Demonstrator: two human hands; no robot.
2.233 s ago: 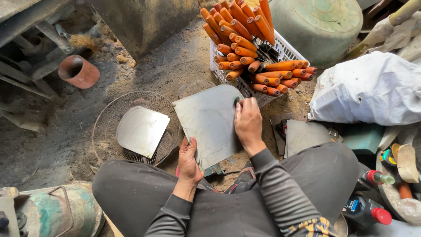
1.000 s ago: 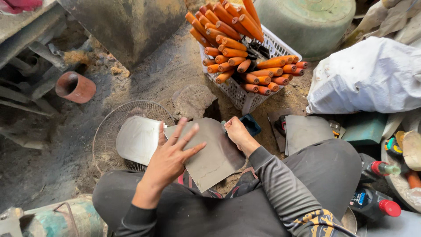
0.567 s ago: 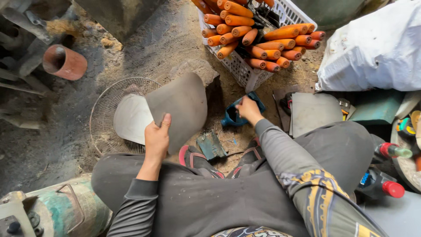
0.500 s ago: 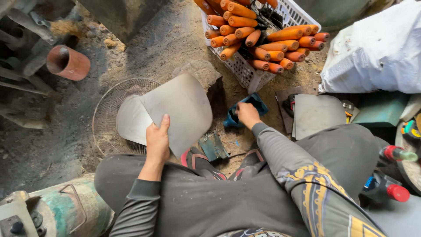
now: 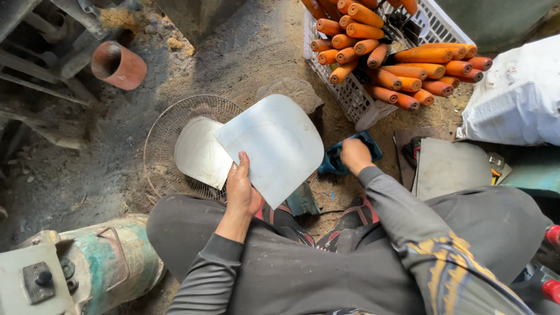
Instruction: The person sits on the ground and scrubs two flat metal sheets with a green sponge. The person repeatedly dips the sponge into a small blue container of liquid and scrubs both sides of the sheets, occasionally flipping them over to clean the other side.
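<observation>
Since two seconds ago the metal sheet (image 5: 273, 147) has been lifted off the ground and the right hand (image 5: 354, 154) has left it. Now the left hand (image 5: 242, 189) alone holds the sheet by its lower edge, thumb on top and fingers hidden beneath, at the centre of the frame. This sheet is pale grey, roughly square with rounded upper corners, and it tilts up toward the upper right. Its left edge overlaps a second, smaller metal sheet (image 5: 198, 153) that lies on a round wire fan guard (image 5: 160, 131) on the dirt floor, left of centre.

Right of centre, the right hand is closed over a blue tool (image 5: 335, 160) lying on the ground just beside the held sheet's lower right corner; how firmly it grips cannot be told.

At the upper right, a white plastic crate (image 5: 356, 102) is piled with orange wooden handles (image 5: 402, 55). A rust-coloured pipe piece (image 5: 118, 65) lies at the upper left, a white sack (image 5: 519, 99) at the right edge, and a green motor housing (image 5: 111, 262) at the lower left.
</observation>
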